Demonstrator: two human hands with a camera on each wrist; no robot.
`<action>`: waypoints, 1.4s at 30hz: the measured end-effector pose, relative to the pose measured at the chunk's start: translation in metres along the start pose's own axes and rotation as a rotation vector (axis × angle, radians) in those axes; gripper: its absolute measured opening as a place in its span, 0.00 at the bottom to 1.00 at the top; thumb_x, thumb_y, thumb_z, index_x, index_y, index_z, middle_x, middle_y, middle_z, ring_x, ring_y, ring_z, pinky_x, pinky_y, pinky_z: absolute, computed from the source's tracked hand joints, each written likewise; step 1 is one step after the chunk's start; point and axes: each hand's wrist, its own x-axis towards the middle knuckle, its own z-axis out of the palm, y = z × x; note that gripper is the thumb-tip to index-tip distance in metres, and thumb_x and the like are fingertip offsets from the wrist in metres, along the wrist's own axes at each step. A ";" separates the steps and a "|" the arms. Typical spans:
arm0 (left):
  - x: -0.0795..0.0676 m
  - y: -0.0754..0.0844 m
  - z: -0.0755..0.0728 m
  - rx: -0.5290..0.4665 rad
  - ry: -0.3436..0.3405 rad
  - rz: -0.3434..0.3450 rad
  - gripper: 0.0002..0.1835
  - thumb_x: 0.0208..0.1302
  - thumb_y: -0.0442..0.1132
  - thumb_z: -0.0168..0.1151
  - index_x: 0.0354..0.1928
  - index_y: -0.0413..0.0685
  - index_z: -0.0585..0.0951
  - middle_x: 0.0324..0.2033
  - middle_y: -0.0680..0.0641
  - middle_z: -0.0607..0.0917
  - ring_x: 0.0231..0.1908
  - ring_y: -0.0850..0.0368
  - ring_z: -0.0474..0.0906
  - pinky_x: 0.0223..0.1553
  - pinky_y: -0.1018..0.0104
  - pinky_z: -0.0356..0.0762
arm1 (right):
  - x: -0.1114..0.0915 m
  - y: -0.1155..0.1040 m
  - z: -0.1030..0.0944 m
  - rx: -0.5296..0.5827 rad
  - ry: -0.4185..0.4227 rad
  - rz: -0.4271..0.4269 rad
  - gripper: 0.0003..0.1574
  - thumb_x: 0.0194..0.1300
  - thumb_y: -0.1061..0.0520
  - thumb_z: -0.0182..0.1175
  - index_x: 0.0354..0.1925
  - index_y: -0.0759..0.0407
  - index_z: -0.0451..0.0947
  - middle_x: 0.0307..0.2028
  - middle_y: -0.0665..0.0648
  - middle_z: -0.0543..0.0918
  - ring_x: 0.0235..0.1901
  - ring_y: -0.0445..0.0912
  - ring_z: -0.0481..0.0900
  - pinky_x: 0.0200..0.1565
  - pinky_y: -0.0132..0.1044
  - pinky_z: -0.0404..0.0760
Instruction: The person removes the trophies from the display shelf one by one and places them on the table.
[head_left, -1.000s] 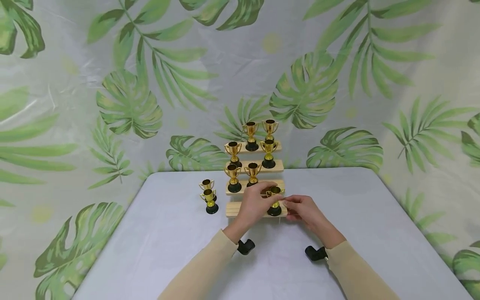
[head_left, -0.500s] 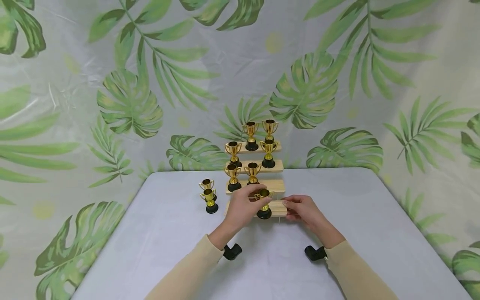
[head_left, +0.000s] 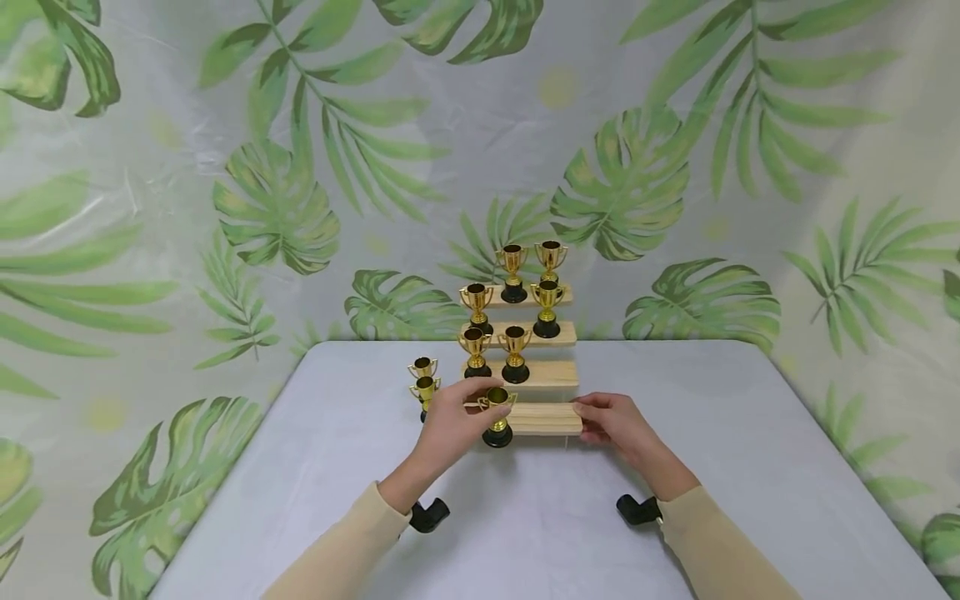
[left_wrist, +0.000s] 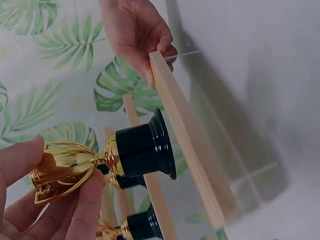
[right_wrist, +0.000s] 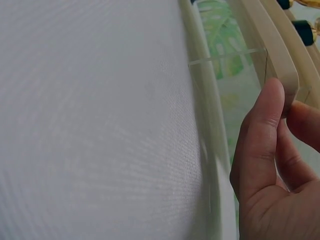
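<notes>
My left hand (head_left: 448, 423) holds a small gold trophy cup (head_left: 498, 427) by its cup at the left of the lowest wooden shelf (head_left: 547, 419). In the left wrist view, thumb and fingers pinch the gold bowl, and the black base (left_wrist: 145, 149) is close to the shelf board (left_wrist: 187, 142); whether they touch I cannot tell. My right hand (head_left: 617, 429) grips the right end of that same board; the right wrist view shows thumb and fingers around its rounded corner (right_wrist: 286, 82). The left end of the board is hidden behind the left hand and trophy.
Several similar trophies stand on the higher steps of the tiered rack, including one trophy (head_left: 515, 354) on the step just above. Two more, the nearer trophy (head_left: 425, 388) partly hidden by the left hand, stand on the white table (head_left: 675, 383) left of the rack. Behind hangs a leaf-patterned curtain (head_left: 420, 200).
My left hand has carried the trophy leftward from the right part of the lowest shelf to its left part. The right hand keeps its grip on the board's end. The head view shifts slightly.
</notes>
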 end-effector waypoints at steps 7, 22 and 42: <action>-0.007 -0.008 -0.020 0.042 0.045 0.001 0.16 0.60 0.44 0.75 0.51 0.61 0.86 0.43 0.60 0.86 0.45 0.63 0.82 0.43 0.68 0.84 | -0.001 0.000 -0.003 0.011 -0.017 -0.015 0.23 0.70 0.57 0.65 0.56 0.72 0.78 0.37 0.60 0.81 0.25 0.43 0.80 0.30 0.33 0.85; -0.019 -0.019 -0.044 0.063 0.110 -0.039 0.16 0.60 0.41 0.76 0.50 0.57 0.87 0.46 0.56 0.86 0.44 0.62 0.83 0.39 0.68 0.84 | 0.000 -0.001 0.000 0.030 -0.031 -0.007 0.24 0.69 0.57 0.66 0.56 0.72 0.77 0.37 0.60 0.81 0.25 0.43 0.81 0.29 0.33 0.85; -0.029 -0.048 -0.047 0.091 0.191 -0.068 0.16 0.59 0.38 0.76 0.50 0.54 0.87 0.45 0.53 0.87 0.44 0.58 0.83 0.40 0.67 0.84 | -0.003 -0.004 -0.002 0.025 -0.035 0.000 0.25 0.70 0.57 0.65 0.57 0.73 0.76 0.36 0.59 0.80 0.24 0.43 0.80 0.29 0.34 0.85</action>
